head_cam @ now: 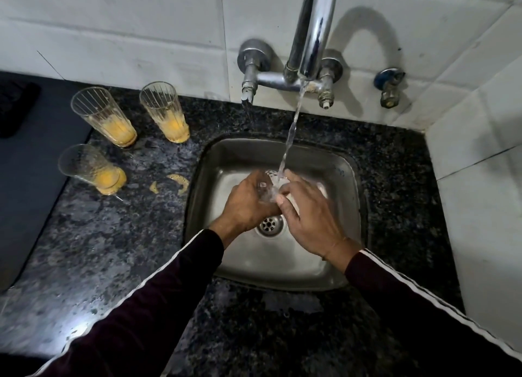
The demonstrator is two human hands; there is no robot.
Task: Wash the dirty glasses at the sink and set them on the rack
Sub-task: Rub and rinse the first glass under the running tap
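One clear glass [268,188] under the running water, three dirty glasses waiting on the counter [141,235].

The glass in the sink [347,178] is transparent and hard to see; it seems to lie tilted between the left hand [248,204] and the right hand [308,215], and the water stream [291,130] falls on it. The back-left glass [104,116], the back-right glass [165,112] and the front glass [90,169] are tall and ribbed, stand upright left of the sink, apart from each other, each with orange residue at the bottom.
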